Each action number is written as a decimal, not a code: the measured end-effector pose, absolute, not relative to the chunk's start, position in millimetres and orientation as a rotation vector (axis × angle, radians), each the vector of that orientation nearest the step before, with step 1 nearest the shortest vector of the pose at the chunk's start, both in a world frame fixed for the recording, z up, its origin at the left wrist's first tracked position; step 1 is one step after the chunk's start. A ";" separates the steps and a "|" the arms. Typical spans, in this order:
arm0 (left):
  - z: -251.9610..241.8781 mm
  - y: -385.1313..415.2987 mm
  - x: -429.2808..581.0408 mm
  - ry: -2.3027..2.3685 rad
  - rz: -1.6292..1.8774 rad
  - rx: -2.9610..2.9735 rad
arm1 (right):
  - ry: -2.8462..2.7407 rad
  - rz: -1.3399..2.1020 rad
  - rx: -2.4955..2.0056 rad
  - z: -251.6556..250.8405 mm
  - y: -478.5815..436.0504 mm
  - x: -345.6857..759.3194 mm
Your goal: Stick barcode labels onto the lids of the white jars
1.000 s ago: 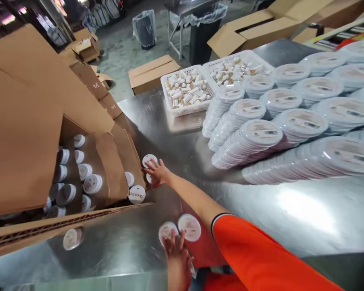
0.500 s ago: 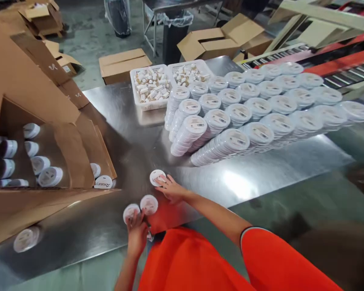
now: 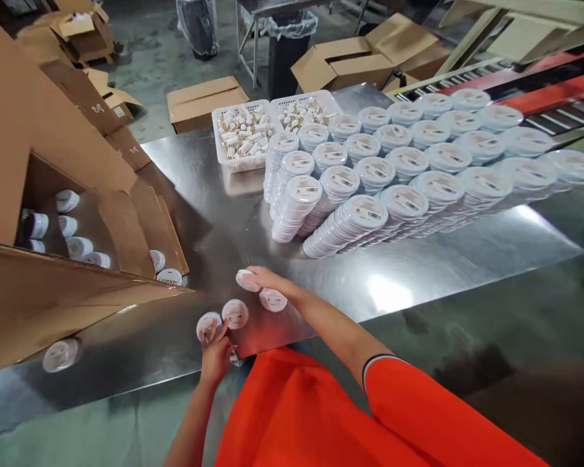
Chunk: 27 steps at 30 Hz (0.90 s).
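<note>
My right hand (image 3: pixel 266 277) is closed on a round white jar (image 3: pixel 246 280), which it tilts above the metal table (image 3: pixel 175 331). Just beneath that hand lies another round white jar (image 3: pixel 273 300) with small print on its flat face. My left hand (image 3: pixel 216 355) has its fingertips on a round white jar (image 3: pixel 207 322) near the table's front edge. A neighbouring jar (image 3: pixel 235 314) is close to its index finger. By the left thumb a small whitish thing (image 3: pixel 234 356) shows, too small to make out.
Long stacks of white discs with labels (image 3: pixel 365 214) lean across the table's right side. White baskets (image 3: pixel 233 165) of small white-capped bottles stand behind. At left, an open cardboard box (image 3: pixel 102 275) holds several jars; another jar (image 3: pixel 61 355) lies before it. A roller conveyor (image 3: pixel 564 117) runs at far right.
My right hand has gone from lying spread over a flat jar to gripping a tilted one; a jar now shows under it. My left hand stays by the same jars. The camera view has shifted slightly.
</note>
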<state>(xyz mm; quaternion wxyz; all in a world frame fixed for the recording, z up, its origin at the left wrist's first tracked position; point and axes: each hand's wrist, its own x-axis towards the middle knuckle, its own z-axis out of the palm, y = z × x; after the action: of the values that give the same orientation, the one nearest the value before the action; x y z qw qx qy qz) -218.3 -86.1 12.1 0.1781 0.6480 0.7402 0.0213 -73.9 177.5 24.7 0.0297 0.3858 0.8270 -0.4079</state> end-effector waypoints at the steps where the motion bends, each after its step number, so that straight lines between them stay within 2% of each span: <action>1: 13.0 -86.1 -218.1 2.094 0.058 1.826 | 2.516 -1.242 1.220 25.5 179.9 -75.7; 11: 9.2 -86.8 -219.7 2.100 0.030 1.838 | 2.555 -0.778 1.508 23.7 144.8 -58.9; 16: 7.3 -88.6 -221.5 2.084 0.032 1.872 | 2.851 -0.567 1.192 -3.3 91.1 -42.1; 21: 9.6 -89.8 -223.2 2.087 0.051 1.881 | 2.936 -0.499 1.171 -35.3 56.8 -10.2; 27: 9.4 -95.7 -228.8 2.111 0.094 1.858 | 3.067 -0.475 0.947 -44.0 44.4 4.6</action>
<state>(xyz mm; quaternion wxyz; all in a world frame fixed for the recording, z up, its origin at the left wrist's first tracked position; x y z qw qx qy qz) -228.8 -95.7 9.4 0.1632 0.6514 0.7403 0.0329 4.6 44.4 -44.0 -0.0517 0.2914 0.9439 -0.1462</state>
